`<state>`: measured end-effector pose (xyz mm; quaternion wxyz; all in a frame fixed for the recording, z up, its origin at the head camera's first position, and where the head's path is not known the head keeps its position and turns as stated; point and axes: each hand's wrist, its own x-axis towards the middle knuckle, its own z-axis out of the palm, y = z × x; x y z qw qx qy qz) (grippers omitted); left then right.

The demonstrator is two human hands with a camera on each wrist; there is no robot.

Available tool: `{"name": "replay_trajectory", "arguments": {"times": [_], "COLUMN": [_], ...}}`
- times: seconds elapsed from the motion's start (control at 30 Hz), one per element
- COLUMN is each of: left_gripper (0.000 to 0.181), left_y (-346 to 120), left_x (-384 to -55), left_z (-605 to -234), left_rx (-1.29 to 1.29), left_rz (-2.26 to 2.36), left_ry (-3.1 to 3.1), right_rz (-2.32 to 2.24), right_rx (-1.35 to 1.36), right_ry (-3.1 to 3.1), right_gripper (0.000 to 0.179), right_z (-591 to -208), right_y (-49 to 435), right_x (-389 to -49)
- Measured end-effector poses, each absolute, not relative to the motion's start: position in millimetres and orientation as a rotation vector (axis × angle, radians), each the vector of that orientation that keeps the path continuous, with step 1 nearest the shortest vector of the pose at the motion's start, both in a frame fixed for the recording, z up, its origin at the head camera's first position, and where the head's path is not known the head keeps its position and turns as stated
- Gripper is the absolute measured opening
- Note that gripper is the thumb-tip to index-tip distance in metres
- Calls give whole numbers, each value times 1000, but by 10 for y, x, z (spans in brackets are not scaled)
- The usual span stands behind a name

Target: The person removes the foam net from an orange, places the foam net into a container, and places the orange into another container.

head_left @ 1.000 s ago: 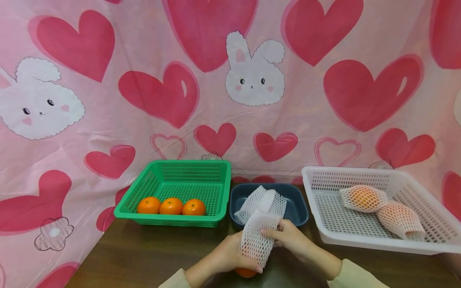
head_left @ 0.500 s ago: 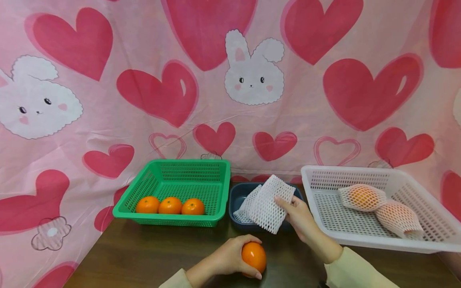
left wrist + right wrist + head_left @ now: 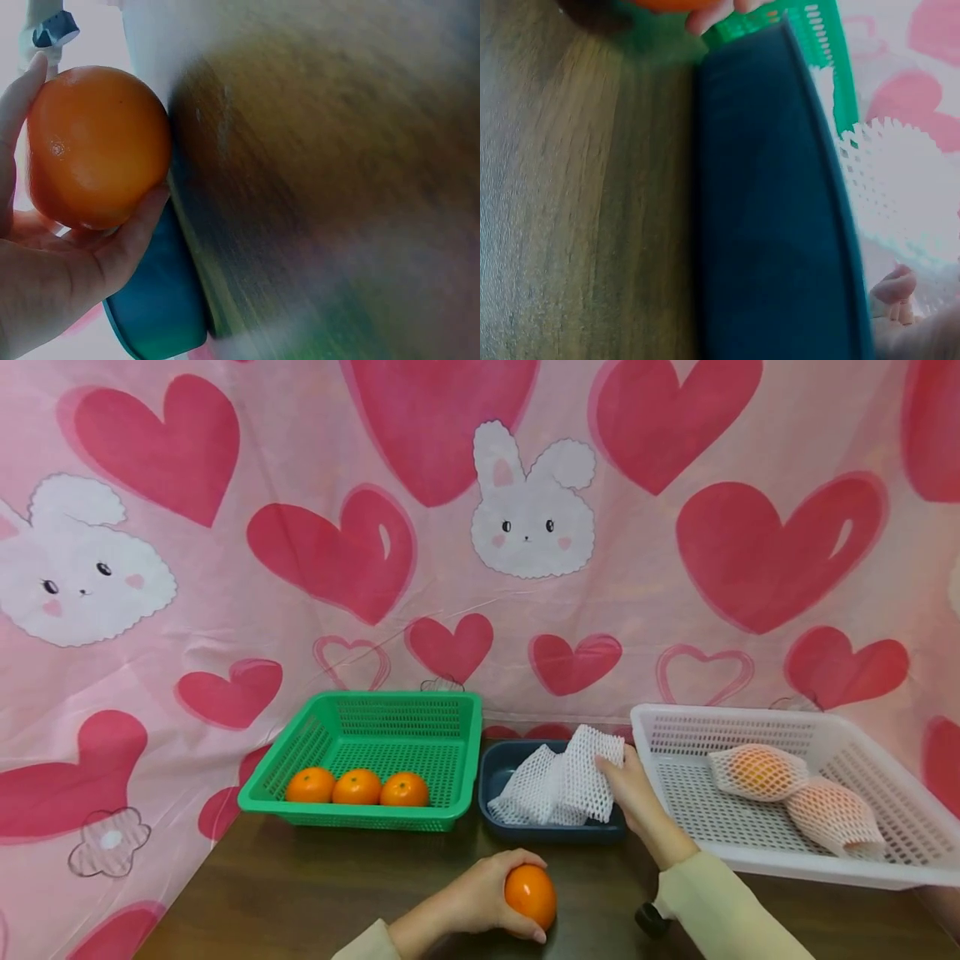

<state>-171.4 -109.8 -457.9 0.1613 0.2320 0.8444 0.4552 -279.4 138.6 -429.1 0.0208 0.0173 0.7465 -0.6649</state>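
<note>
My left hand [image 3: 483, 897] grips an orange [image 3: 531, 896] low over the front of the table; in the left wrist view, fingers and thumb curl round the bare orange [image 3: 101, 146]. Above the right side of a dark blue tray [image 3: 525, 833], my right hand [image 3: 628, 781] pinches a white foam net sleeve [image 3: 591, 772]. More white net sleeves [image 3: 525, 789] lie in that tray, partly behind the held one. The right wrist view shows the held net [image 3: 900, 184] past the tray's wall, with my right hand [image 3: 900, 319] at its lower edge.
At the left stands a green basket [image 3: 450, 817] with three oranges [image 3: 357, 787] along its front. A white basket [image 3: 750, 858] at the right holds two net-wrapped oranges [image 3: 759, 772]. Brown wooden table [image 3: 300, 885] lies in front; a heart-patterned cloth [image 3: 420, 568] hangs behind.
The net sleeve has come away from the orange, and my right hand has carried it up and right over the blue tray. My left hand still holds the orange, now uncovered.
</note>
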Motion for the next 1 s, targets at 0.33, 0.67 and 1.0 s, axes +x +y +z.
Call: {"name": "replay_trajectory", "arguments": {"times": [0.33, 0.67, 1.0], "left_gripper": [64, 63, 63], "left_y": [-1067, -1080, -1049], "left_x": [-1720, -1760, -1719], "left_z": [-4551, -4568, -4543], "left_rx": [662, 696, 662], "left_rz": [1257, 1182, 1210], "left_ry": [2427, 2420, 2444], "right_rz": [-1795, -1428, -1105], "right_rx": [146, -204, -387], "right_ry": [2490, 2828, 2758], "right_gripper": [87, 65, 56], "right_z": [-4318, -4379, -4449], "right_y": [1378, 1309, 1307], "right_x": [-2857, -2807, -2842]}}
